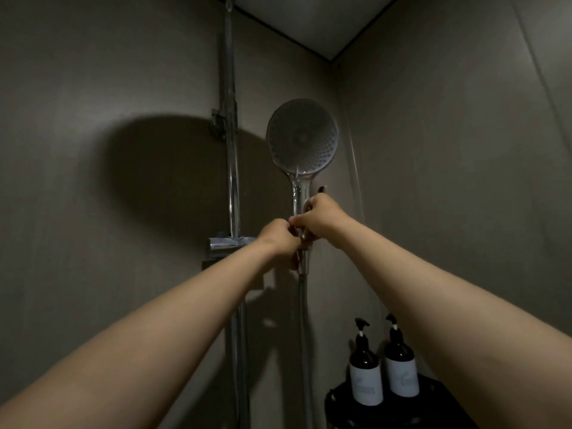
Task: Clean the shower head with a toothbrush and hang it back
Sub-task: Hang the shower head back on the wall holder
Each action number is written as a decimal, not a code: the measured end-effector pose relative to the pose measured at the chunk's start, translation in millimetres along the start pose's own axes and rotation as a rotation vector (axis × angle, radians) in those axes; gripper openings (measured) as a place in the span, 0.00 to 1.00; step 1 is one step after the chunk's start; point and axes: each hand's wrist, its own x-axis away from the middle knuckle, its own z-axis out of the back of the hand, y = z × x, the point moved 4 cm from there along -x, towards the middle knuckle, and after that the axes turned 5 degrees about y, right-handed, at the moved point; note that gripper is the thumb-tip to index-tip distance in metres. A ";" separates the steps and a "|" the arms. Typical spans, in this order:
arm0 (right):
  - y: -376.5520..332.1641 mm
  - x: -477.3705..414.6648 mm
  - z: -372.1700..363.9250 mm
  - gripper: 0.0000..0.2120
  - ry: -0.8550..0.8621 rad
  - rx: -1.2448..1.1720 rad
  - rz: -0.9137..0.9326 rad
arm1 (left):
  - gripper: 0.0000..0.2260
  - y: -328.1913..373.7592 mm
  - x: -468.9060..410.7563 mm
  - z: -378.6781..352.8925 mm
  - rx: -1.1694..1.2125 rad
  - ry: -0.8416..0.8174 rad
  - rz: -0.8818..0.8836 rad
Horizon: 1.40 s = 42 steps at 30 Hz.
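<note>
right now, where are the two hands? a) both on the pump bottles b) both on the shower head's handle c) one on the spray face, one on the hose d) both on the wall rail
b: the left hand and right hand both grip the handle of the shower head, below its round face.

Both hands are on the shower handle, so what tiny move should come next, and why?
Probably hold the handle with the left hand alone and lift the right hand toward the shower head. Its nozzle face is turned to the camera, away from the rail's holder, and a dark tip above the right hand may be the toothbrush.
</note>
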 end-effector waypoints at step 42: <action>-24.8 -105.0 -46.4 0.13 -0.135 -0.219 0.385 | 0.14 8.9 -72.9 29.7 -0.507 0.211 0.023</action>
